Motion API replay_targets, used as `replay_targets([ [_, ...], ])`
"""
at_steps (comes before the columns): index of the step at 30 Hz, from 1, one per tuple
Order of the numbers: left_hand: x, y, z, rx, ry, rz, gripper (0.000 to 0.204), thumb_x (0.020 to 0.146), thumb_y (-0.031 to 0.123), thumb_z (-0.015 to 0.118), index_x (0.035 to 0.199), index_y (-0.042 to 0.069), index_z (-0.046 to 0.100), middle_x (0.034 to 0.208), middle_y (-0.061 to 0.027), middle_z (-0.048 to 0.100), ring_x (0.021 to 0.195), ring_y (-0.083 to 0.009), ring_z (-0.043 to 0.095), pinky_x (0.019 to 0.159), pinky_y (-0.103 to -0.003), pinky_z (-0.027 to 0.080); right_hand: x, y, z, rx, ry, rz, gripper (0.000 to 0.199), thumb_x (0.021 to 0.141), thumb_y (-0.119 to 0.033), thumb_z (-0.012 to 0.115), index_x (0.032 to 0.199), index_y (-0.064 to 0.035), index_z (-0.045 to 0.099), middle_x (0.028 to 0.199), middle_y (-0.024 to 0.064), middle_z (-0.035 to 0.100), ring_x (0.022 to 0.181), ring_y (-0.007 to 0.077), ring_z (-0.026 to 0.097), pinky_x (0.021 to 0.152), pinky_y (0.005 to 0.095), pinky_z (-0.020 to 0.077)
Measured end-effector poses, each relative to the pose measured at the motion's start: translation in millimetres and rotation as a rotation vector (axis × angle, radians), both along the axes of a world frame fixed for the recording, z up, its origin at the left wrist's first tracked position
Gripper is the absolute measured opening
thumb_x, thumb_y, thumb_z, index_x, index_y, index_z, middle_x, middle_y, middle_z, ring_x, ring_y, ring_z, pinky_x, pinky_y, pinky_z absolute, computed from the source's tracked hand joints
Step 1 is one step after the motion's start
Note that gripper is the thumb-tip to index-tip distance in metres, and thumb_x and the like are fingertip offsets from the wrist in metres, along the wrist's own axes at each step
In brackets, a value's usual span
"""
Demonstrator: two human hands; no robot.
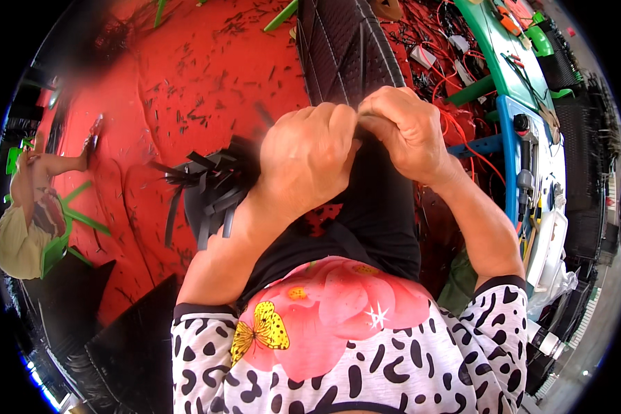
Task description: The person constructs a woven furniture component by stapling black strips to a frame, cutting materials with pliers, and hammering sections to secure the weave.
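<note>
My left hand [303,148] and my right hand [407,134] meet over my lap, both closed, fingers bent and thumbs pressed in. Whatever is pinched between them is too small and too hidden to name. Just beyond the hands stands a black woven panel [352,52] with a crisscross pattern; its near end disappears behind my fingers. A bundle of short black flat strips [221,183] rests on my left thigh, beside my left forearm.
Black strip scraps litter the red floor covering [186,76]. At the left a person [31,214] sits on a green stool [55,252]. To my right are a green table [493,52], a blue-edged table [509,152] holding a power tool [524,155], and tangled red cords [472,148].
</note>
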State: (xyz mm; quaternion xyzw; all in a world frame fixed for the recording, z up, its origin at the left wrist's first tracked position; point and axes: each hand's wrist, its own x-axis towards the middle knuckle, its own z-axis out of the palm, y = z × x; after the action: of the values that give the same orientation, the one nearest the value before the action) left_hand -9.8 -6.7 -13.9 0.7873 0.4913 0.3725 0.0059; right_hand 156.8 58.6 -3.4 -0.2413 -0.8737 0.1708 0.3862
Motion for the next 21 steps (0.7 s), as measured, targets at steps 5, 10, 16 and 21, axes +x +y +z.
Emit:
replay_targets([
  [5, 0.2, -1.7, -6.5, 0.038, 0.028, 0.039, 0.024, 0.066, 0.007, 0.071, 0.081, 0.004, 0.052, 0.072, -0.0086, 0.056, 0.063, -0.0280, 0.057, 0.056, -0.038, 0.045, -6.6, 17.4, 17.4, -0.251, -0.251, 0.141, 0.011, 0.077, -0.010, 0.064, 0.081, -0.0010, 0.060, 0.076, 0.0149, 0.061, 0.070, 0.0363, 0.057, 0.060, 0.0399, 0.0443],
  [10, -2.2, -2.3, -11.7, 0.130, 0.042, 0.036, 0.028, 0.063, 0.007, 0.072, 0.088, 0.004, 0.059, 0.080, -0.0080, 0.057, 0.065, -0.0242, 0.059, 0.058, -0.035, 0.046, -17.9, 36.5, 31.4, -0.443, -0.408, 0.220, 0.016, 0.074, -0.013, 0.061, 0.078, 0.0023, 0.060, 0.068, 0.0174, 0.060, 0.067, 0.0361, 0.058, 0.061, 0.0392, 0.0452],
  [16, 2.1, -3.0, -13.2, 0.160, 0.002, 0.069, 0.027, 0.063, 0.006, 0.073, 0.089, 0.005, 0.064, 0.086, -0.0068, 0.057, 0.067, -0.0213, 0.059, 0.061, -0.033, 0.047, -22.4, 41.8, 41.9, -0.663, -0.562, 0.177, 0.016, 0.073, -0.014, 0.064, 0.079, 0.0015, 0.064, 0.070, 0.0170, 0.062, 0.068, 0.0331, 0.060, 0.064, 0.0383, 0.0462],
  [21, 2.0, -1.1, -4.3, 0.175, 0.048, 0.010, 0.027, 0.063, 0.005, 0.072, 0.089, 0.004, 0.065, 0.089, -0.0071, 0.060, 0.068, -0.0230, 0.061, 0.061, -0.034, 0.048, -18.8, 36.3, 16.3, -0.266, -0.512, 0.025, 0.022, 0.077, -0.010, 0.060, 0.097, -0.0042, 0.057, 0.082, 0.0199, 0.064, 0.083, 0.0405, 0.061, 0.071, 0.0464, 0.0484],
])
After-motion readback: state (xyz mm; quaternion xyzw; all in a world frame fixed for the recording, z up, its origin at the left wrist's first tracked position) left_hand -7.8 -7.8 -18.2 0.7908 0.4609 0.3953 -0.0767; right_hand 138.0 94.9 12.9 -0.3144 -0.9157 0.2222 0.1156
